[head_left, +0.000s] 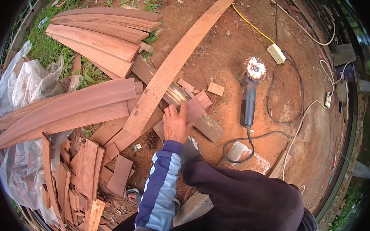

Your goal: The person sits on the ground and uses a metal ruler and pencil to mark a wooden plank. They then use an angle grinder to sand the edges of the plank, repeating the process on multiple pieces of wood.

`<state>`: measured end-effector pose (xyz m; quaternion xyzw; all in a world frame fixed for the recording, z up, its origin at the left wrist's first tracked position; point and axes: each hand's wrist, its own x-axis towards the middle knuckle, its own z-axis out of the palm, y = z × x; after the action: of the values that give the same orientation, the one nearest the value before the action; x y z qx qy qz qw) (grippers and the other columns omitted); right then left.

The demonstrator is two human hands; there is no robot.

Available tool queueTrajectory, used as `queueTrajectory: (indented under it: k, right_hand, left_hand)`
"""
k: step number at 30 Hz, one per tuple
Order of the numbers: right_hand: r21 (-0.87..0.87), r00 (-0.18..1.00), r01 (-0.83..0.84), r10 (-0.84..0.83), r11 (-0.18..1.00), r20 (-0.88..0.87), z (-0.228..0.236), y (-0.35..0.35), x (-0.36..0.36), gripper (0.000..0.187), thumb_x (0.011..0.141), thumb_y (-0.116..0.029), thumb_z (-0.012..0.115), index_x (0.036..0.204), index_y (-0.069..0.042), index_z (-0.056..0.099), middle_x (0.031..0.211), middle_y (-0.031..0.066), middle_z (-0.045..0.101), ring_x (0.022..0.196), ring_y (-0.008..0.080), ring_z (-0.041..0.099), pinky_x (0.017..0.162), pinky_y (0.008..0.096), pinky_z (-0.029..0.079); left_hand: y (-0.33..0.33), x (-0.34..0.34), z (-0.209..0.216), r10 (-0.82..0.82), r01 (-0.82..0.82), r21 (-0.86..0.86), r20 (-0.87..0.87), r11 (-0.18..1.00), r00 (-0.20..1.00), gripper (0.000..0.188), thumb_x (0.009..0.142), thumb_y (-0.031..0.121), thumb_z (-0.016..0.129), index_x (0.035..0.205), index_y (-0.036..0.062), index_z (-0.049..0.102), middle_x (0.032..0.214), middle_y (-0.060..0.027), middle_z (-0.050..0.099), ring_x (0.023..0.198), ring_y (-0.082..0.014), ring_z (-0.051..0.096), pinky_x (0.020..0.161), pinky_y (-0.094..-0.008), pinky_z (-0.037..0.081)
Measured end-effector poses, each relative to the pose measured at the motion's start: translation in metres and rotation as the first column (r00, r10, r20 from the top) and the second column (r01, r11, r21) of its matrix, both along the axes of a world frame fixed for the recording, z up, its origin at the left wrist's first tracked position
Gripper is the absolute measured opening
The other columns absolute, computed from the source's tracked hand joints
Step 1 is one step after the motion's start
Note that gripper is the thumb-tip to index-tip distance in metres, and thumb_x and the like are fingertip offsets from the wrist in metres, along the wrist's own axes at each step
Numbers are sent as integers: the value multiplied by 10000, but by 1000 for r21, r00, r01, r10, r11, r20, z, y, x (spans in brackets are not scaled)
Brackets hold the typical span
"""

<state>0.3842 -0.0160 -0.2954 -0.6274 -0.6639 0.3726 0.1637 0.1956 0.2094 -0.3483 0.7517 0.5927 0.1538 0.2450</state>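
Dark-trousered knee (256, 194) nearest; beyond it, left hand (176, 124), fingers slightly apart against a reddish offcut (197, 110) on weathered timber (209, 127), grip unclear; short pieces (87, 164) seemingly already cut, long plank (175, 65) apparently untrimmed, angle grinder (248, 100) lies aside.

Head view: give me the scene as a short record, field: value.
left hand: palm down, fingers at the short reddish board; grip unclear
right hand: not in view
support: short reddish board lies over a weathered beam
long plank: slants across the beam, beyond the hand
power tool: angle grinder with toothed disc, on the dirt ground, right of the hand
power: pale socket box with yellow cord, upper right
stock: curved boards piled at upper left
other: clear plastic sheet, far left
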Motion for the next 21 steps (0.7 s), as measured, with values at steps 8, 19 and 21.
queueTrajectory:
  k: [8, 19, 21]
  right_hand:
    - [-157, 978, 127, -150, 979, -143, 11, 31, 1, 158, 868, -70, 605, 1022, -39, 605, 777, 120, 621, 688, 306, 629, 606, 375, 499]
    - [493, 673, 409, -619, 767, 404, -75, 168, 136, 542, 788, -317, 689, 1167, 20, 498, 975, 257, 640, 914, 417, 629, 805, 449, 496]
    - [102, 689, 641, -629, 760, 361, -81, 183, 134, 658, 740, -378, 705, 1192, 41, 474, 994, 271, 637, 930, 417, 628, 829, 448, 493]
  left_hand:
    - [0, 7, -1, 22, -22, -20, 3, 1000, 1000, 781, 644, 246, 819, 1318, 45, 479, 1083, -187, 469, 1027, -358, 455, 875, -444, 406]
    - [-30, -3, 6, 88, -99, 146, 79, 984, 993, 873, 664, 304, 822, 1364, 12, 391, 1257, -246, 432, 1135, -411, 425, 962, -506, 357]
    - [-43, -10, 12, 95, -115, 166, 125, 979, 988, 819, 682, 310, 817, 1338, 11, 428, 1239, -249, 445, 1118, -420, 431, 948, -493, 371]
